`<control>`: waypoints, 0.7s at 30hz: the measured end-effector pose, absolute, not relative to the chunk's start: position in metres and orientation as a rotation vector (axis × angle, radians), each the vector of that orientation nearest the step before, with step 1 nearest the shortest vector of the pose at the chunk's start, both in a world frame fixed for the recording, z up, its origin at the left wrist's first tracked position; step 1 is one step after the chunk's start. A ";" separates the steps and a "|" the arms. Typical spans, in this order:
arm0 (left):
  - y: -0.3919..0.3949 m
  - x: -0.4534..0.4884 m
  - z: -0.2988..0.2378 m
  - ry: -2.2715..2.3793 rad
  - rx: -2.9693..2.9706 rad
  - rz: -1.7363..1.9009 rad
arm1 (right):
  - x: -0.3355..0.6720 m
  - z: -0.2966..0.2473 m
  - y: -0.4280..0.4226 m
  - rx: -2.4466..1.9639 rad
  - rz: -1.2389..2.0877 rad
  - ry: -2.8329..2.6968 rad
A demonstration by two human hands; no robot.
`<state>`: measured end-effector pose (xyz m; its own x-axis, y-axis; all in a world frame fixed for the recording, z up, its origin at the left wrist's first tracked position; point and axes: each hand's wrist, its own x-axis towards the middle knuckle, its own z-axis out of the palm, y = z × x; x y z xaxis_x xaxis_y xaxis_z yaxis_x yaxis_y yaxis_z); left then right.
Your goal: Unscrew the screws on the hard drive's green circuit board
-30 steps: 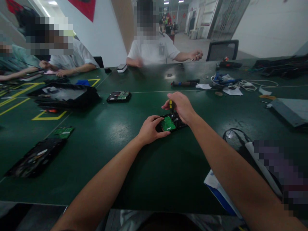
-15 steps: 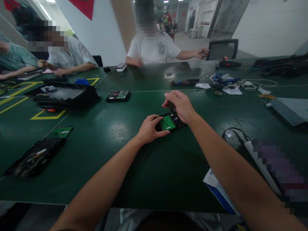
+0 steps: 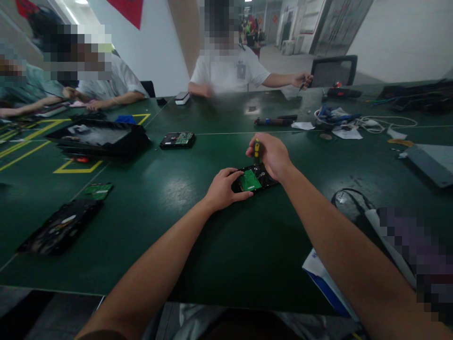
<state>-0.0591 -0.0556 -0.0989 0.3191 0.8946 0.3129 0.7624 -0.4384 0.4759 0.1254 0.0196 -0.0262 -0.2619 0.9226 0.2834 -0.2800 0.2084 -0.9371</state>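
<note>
A black hard drive with a green circuit board on its upper face lies on the table in front of me. My left hand grips its left end, thumb along the near edge and fingers over the far one. Above the drive, my right hand is closed around a small screwdriver with a yellow and black handle. The screwdriver stands about upright, and its tip is too small to make out against the drive.
Another hard drive lies beyond my left hand, near a black tray. At left are a black drive body and a loose green board. Cables and a grey metal box lie right. Co-workers sit across the table.
The view has shifted slightly, moving the scene to the right. My right hand has turned, so the yellow screwdriver handle now shows. My left hand keeps its hold on the drive.
</note>
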 end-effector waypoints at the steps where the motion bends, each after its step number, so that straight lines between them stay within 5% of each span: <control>1: -0.055 -0.059 -0.099 1.511 2.340 0.796 | 0.125 -0.026 0.019 -0.695 1.328 -1.349; 21: -0.055 -0.060 -0.099 1.509 2.353 0.788 | 0.127 -0.019 0.013 -0.640 1.399 -1.366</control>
